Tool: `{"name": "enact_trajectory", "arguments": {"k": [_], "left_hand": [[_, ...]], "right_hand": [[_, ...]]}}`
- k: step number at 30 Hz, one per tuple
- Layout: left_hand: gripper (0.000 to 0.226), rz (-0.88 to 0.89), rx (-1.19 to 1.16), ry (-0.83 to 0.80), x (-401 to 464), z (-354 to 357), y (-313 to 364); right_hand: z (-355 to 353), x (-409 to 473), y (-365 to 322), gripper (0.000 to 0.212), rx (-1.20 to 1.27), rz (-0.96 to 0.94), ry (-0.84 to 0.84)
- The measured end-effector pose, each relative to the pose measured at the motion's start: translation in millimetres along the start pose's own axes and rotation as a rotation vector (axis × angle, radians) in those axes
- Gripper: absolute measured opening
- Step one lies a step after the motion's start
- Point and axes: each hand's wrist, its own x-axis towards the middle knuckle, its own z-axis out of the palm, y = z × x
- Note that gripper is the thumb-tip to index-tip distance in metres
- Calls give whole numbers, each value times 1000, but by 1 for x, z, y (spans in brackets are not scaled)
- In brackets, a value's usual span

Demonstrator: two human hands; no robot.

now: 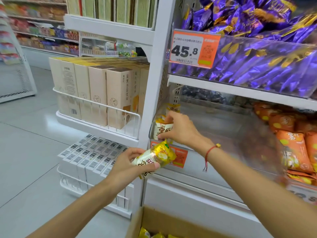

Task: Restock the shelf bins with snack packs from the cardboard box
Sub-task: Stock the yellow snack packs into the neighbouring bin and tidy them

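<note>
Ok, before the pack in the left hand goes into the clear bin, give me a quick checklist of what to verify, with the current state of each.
1. Left hand has a firm hold on the yellow snack pack: ok, fingers and thumb wrap it.
2. Right hand is out of the clear bin: not ok, it is at the bin's left end gripping a white-and-yellow pack.
3. Bin has free room: ok, most of it looks empty to the right of the packs.
4. Pack matches the stock in the bin: ok, same yellow and white wrapper.
5. Cardboard box holds more packs: ok, yellow wrappers show at the bottom edge.
</note>
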Motion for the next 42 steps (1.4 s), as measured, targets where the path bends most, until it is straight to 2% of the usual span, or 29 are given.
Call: {"name": "enact_trajectory", "arguments": {"k": [3, 7, 9, 11, 13, 14, 16, 18, 20, 22, 24, 28, 31, 33, 36, 38, 40, 42], "left_hand": [[56, 13, -13, 7, 1, -4, -1], [50, 32, -13, 13, 2, -9, -2], [49, 43, -21, 14, 2, -10, -1], [50, 58, -37, 18, 1, -9, 1], [51, 73, -55, 26, 1, -9, 4], [51, 81, -61, 32, 1, -9, 4], [51, 93, -59, 39, 1, -9, 3], [50, 103, -53, 37, 1, -9, 4], [50, 118, -45, 31, 1, -8, 5], [50, 129, -47, 24, 2, -9, 7], [54, 137, -52, 24, 4, -10, 8], [55, 148, -76, 30, 6, -6, 12], [57, 158, -65, 27, 5, -1, 13], [58, 166, -67, 23, 4, 0, 14], [50, 209, -76, 2, -1, 1, 18], [52, 271, -44, 10, -6, 1, 22], [64, 341, 8, 3, -8, 1, 28], [81, 386, 36, -14, -10, 4, 37]], "right_hand": [[11, -6, 5, 37, -75, -15, 37], [0, -14, 15, 40, 352, 29, -302], [-4, -15, 21, 45, 294, -41, -361], [-5, -11, 29, 54, 130, -151, -249], [-7, -2, 35, 75, 98, -176, -103], [-7, 4, 38, 88, 98, -166, -82], [-4, 17, 44, 109, 58, -133, -157], [5, 25, 50, 114, 76, -80, -326], [16, 28, 57, 100, 160, -48, -434], [26, 28, 63, 78, 214, -53, -428], [33, 30, 67, 64, 246, -68, -379], [40, 32, 71, 61, 205, -81, -372], [30, 31, 70, 71, 175, -56, -422], [14, 25, 59, 81, 175, -25, -382], [-14, 5, 29, 76, 398, 19, -209], [-32, -19, 16, 71, 559, 30, -157], [-48, -49, 7, 62, 552, -63, -246], [-57, -70, 1, 51, 469, -149, -422]]}}
